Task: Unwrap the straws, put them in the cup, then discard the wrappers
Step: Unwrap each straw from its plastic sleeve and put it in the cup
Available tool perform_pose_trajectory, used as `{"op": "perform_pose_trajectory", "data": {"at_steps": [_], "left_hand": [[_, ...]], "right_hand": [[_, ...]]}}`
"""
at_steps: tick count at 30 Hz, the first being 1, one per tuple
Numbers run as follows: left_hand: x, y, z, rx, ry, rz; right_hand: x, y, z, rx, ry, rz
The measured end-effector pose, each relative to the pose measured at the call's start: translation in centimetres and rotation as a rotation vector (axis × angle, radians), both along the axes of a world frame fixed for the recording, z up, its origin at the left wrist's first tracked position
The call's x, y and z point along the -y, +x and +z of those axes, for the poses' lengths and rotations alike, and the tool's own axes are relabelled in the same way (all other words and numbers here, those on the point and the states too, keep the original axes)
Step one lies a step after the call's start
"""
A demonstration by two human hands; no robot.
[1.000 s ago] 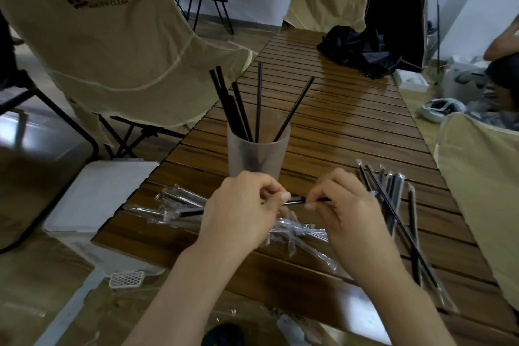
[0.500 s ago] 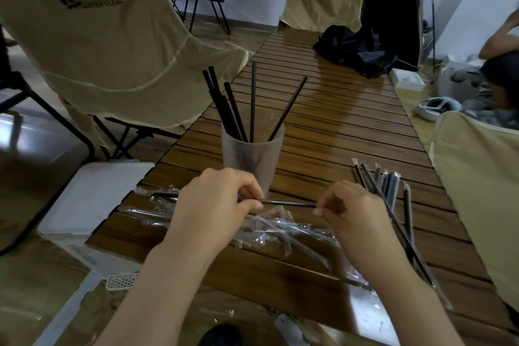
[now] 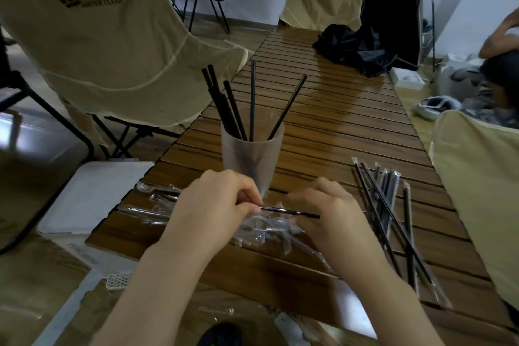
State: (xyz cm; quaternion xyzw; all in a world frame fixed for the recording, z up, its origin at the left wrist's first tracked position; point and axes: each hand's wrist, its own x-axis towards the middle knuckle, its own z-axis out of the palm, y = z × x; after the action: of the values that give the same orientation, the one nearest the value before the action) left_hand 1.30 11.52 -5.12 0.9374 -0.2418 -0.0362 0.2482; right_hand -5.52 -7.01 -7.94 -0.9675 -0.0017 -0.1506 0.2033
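We find the work at the unwrapping step, part way through the batch. The left hand [image 3: 213,205] has its fingers curled and pinches one end of a black straw [image 3: 289,211]; the right hand [image 3: 328,213] is likewise curled about the other end, though its fingertips are turned from us and we cannot tell whether they hold bare straw or wrapper. The straw lies roughly level between the two hands, just above the table [image 3: 337,126] and directly in front of the cup [image 3: 251,160]. Whether any film clings to the exposed middle length we cannot say — it is too fine to make out. The cup stands upright a little beyond the hands and already carries several black straws leaning against its rim. A heap of clear wrappers [image 3: 157,205] lies on the boards under and to the left of the hands, none yet discarded. A bundle of wrapped straws [image 3: 390,205] waits to the right, well apart from the cup. In our judgement the next move calls for drawing the straw clear of its sleeve, tilting it upright and lowering one end into the cup — with care not to knock the light cup or the straws standing in it. The spent wrapper joins the heap, and the white bin [image 3: 92,194] beside the table looks the likely place for disposal.
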Motion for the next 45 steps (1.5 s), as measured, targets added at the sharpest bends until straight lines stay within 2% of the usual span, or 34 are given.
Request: {"op": "perform_pose_trajectory", "data": {"at_steps": [3,9,16,23,28,34,38,45], "left_hand": [[-0.1,0.1,0.2,0.041,-0.006,-0.015],[-0.9,0.3,0.5,0.071,-0.003,-0.004],[-1.0,0.4,0.5,0.076,-0.001,0.006],[-1.1,0.7,0.4,0.106,0.032,-0.063],[-0.9,0.5,0.8,0.141,-0.012,-0.068],[0.0,-0.3,0.6,0.085,-0.043,-0.14],[0.6,-0.4,0.5,0.124,-0.032,-0.142],[1.1,-0.7,0.5,0.122,-0.078,-0.087]], "right_hand": [[0.2,0.1,-0.4,0.023,-0.008,0.089],[1.3,0.2,-0.5,0.016,0.013,0.126],[1.2,0.4,-0.7,0.127,0.017,0.123],[0.9,0.3,-0.4,0.138,0.03,0.122],[-0.4,0.2,0.4,0.044,0.212,0.139],[-1.1,0.1,0.6,0.088,0.28,0.055],[-1.8,0.2,0.8,0.135,0.309,0.045],[-2.2,0.2,0.7,0.253,0.227,-0.015]]}}
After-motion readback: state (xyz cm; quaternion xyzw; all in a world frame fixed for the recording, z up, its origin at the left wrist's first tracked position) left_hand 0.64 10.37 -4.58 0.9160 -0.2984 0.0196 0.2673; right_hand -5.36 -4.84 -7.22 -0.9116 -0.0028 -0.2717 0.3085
